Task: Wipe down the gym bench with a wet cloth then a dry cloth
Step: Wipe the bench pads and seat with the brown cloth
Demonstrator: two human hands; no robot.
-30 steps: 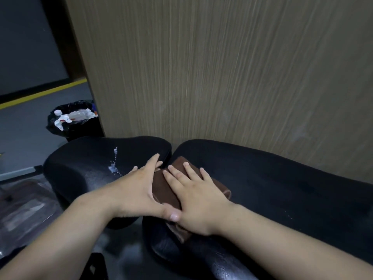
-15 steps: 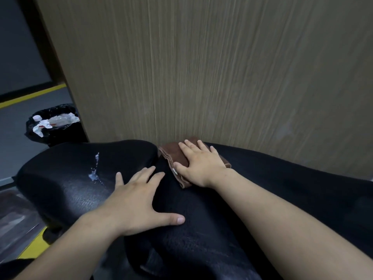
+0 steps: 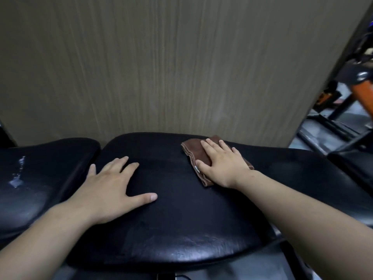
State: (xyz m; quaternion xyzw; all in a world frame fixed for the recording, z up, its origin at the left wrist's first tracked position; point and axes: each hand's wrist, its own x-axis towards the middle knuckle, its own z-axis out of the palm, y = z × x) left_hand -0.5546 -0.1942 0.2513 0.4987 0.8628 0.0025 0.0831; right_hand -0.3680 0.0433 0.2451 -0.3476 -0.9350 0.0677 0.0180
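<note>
The black padded gym bench (image 3: pixel 181 219) runs across the view in two pads, a long one in front of me and a shorter seat pad (image 3: pixel 46 170) at the left. A folded brown cloth (image 3: pixel 193 153) lies on the long pad near its far edge. My right hand (image 3: pixel 222 164) presses flat on the cloth, fingers spread and pointing toward the wall. My left hand (image 3: pixel 109 188) rests flat and open on the long pad near the gap between the pads, holding nothing. Wet streaks (image 3: pixel 18 174) glisten on the seat pad.
A tall wood-grain wall panel (image 3: pixel 161 67) stands directly behind the bench. At the right, past the panel's edge, orange and black gym equipment (image 3: pixel 351 93) stands on the floor. The bench frame (image 3: pixel 298 265) shows below the pad.
My right hand has slid the brown cloth to the right along the far edge of the long pad. My view has swung right; the bin has left the frame. My left hand stays planted.
</note>
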